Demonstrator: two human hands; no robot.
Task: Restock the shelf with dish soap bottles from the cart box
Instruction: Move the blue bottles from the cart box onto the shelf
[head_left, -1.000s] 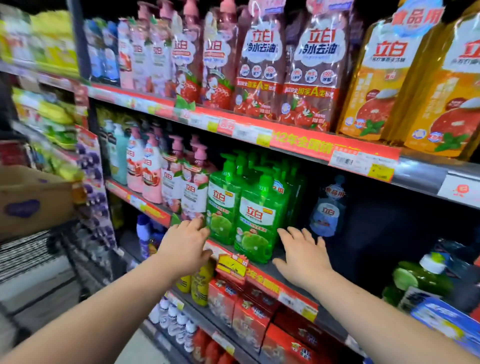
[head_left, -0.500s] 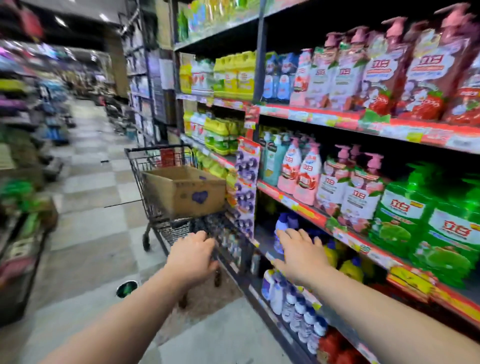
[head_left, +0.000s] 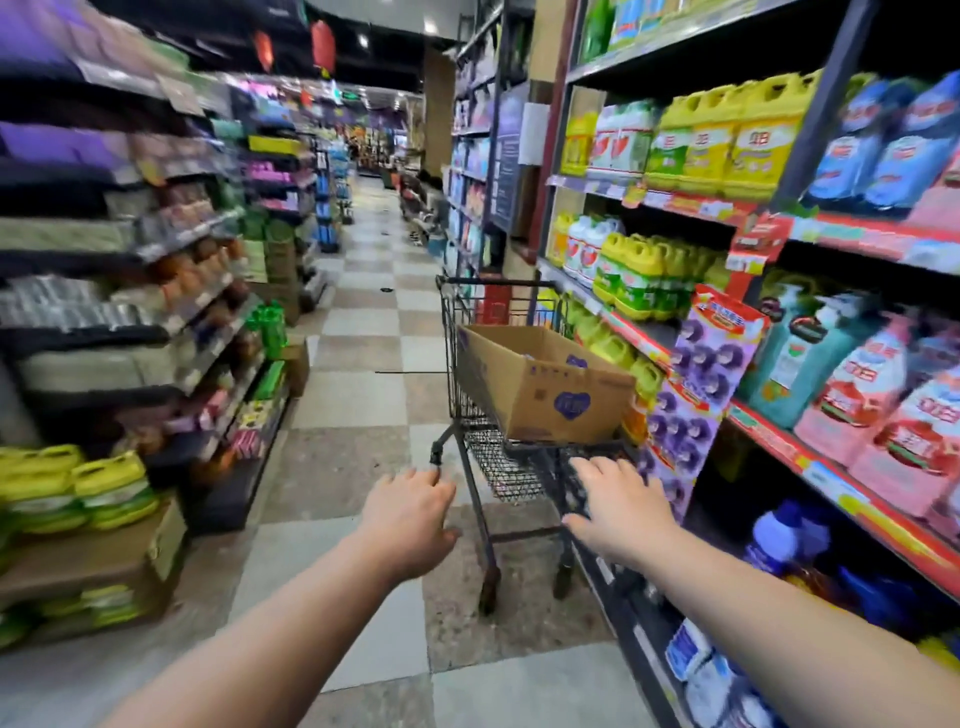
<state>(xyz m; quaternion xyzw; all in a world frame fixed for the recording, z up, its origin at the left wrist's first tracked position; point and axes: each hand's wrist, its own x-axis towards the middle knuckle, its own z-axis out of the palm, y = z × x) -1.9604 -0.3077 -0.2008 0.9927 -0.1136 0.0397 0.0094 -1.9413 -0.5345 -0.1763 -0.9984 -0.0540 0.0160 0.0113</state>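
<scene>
Swung from shelf (head_left: 769, 431) toward cart (head_left: 498, 467) — left hand (head_left: 408, 512), right hand (head_left: 621, 512): fingers (head_left: 589, 467) loose, empty; box (head_left: 540, 395) lengthwise down-aisle.

Wide checkered floor (head_left: 358, 395) runs open down the middle of the aisle. The cart (head_left: 498, 467) stands hard against the right-hand shelf (head_left: 826, 480), and wire walls rise behind and left of the box (head_left: 540, 400). The box top is open from above. A hanging strip of purple packs (head_left: 696, 395) juts out just beside its right corner.
</scene>
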